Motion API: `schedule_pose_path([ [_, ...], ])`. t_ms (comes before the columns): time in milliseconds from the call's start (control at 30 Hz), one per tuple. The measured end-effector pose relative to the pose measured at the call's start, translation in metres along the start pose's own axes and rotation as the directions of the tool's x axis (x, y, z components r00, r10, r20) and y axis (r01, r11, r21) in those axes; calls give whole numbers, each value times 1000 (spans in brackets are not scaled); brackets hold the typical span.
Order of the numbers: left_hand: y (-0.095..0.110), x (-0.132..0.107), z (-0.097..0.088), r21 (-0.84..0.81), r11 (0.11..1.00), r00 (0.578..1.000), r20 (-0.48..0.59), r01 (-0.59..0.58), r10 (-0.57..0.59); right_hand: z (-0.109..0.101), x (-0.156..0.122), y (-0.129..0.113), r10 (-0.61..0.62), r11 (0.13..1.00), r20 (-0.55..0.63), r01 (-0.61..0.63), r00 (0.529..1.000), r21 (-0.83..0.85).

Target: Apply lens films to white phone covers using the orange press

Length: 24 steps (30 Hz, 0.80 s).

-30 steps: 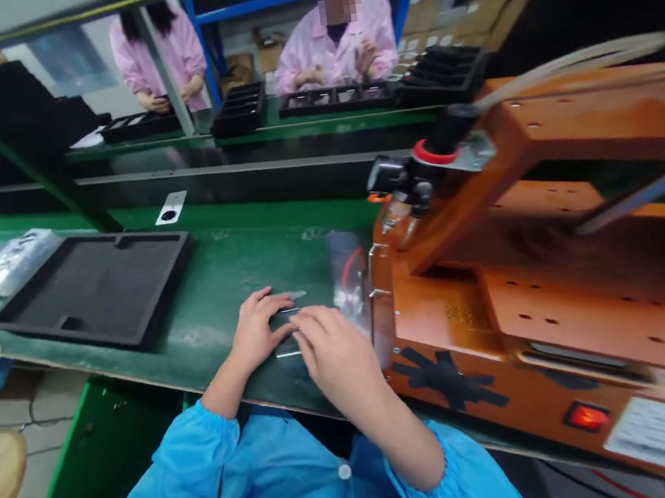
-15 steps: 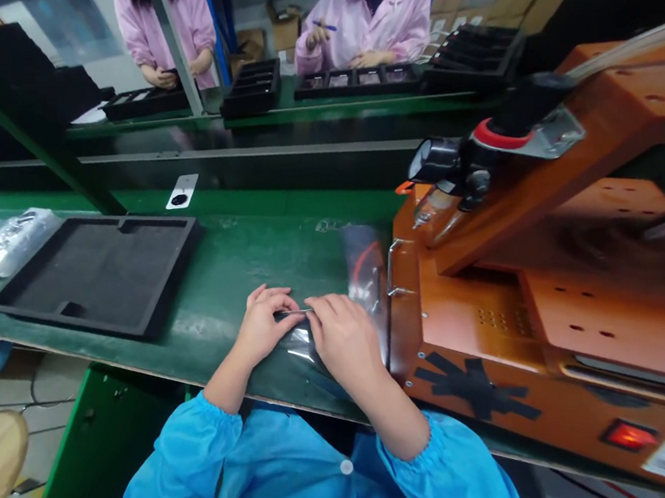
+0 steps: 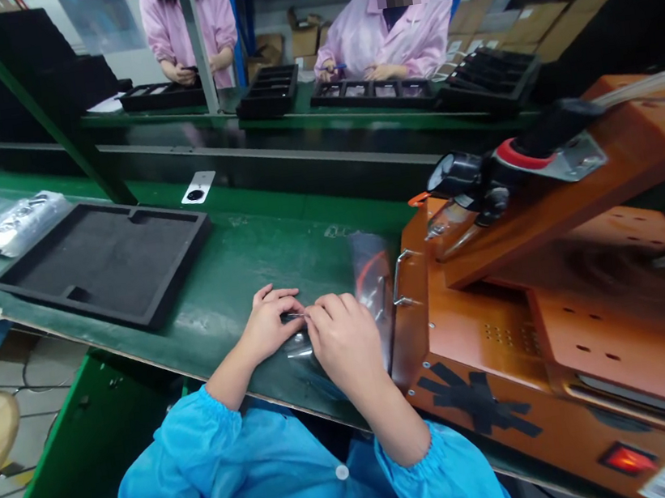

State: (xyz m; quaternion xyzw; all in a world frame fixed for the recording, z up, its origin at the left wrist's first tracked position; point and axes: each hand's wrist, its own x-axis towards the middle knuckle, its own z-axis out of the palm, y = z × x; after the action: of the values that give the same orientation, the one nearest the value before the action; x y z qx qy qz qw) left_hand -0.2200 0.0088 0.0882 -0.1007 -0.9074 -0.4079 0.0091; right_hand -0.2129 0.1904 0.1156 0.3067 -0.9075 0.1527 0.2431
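A small, thin, flat piece (image 3: 294,315) with a pale edge is pinched between my two hands, seen almost edge-on; its kind cannot be made out. My left hand (image 3: 270,324) grips its left end between thumb and fingers. On its right end close the thumb and fingertips of my right hand (image 3: 346,339), which cover much of it. Just below the fingers, a shiny clear plastic film (image 3: 300,346) lies on the green bench top (image 3: 259,246). Right of my right hand lies another clear plastic sheet (image 3: 373,276).
An orange machine (image 3: 474,304) with a pressure gauge (image 3: 451,174) fills the right side. To the left are a black foam tray (image 3: 101,263) and a bagged item (image 3: 28,220). A white card (image 3: 199,187) lies behind. Two co-workers in pink sit across, by black trays (image 3: 370,94).
The head view has shifted a little, so the surroundings sit slightly lower and farther right. My hands keep their pinch on the thin piece. The co-worker's hand with the pen has lowered.
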Motion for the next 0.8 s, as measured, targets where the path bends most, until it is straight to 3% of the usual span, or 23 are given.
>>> schedule_pose_path([
  [100, 3, -2, -1, 40, 999, 999, 35, -35, 34, -2, 0, -1, 15, 1000, -21, -15, 1000, 1],
  [167, 7, -6, 2, 128, 987, 993, 84, -98, 87, -10, -8, -1, 23, 999, -138, -16, 990, 48],
  [267, 11, -10, 7, 300, 939, 982, 133, -169, 134, -28, -37, -6, -6, 987, -432, 73, 902, 140],
  [333, 12, -9, 7, 372, 913, 981, 157, -164, 113, -35, -64, -11, -29, 964, -546, 168, 838, 206],
  [400, 9, 0, 2, 406, 901, 975, 209, -150, 69, -34, -90, -15, -23, 931, -544, 216, 839, 293],
  [467, 5, 16, -6, 422, 897, 964, 265, -134, 20, -27, -107, -19, 15, 907, -492, 195, 871, 372],
  [567, -1, 50, -17, 413, 904, 948, 317, -110, -29, -16, -116, -21, 62, 894, -453, 152, 890, 422],
  [700, 0, 88, -19, 352, 911, 927, 368, -217, 78, -14, -114, -19, 80, 889, -436, 133, 897, 437],
  [800, 2, 97, -22, 321, 923, 942, 320, -212, 105, -17, -111, -17, 87, 889, -434, 127, 897, 440],
])
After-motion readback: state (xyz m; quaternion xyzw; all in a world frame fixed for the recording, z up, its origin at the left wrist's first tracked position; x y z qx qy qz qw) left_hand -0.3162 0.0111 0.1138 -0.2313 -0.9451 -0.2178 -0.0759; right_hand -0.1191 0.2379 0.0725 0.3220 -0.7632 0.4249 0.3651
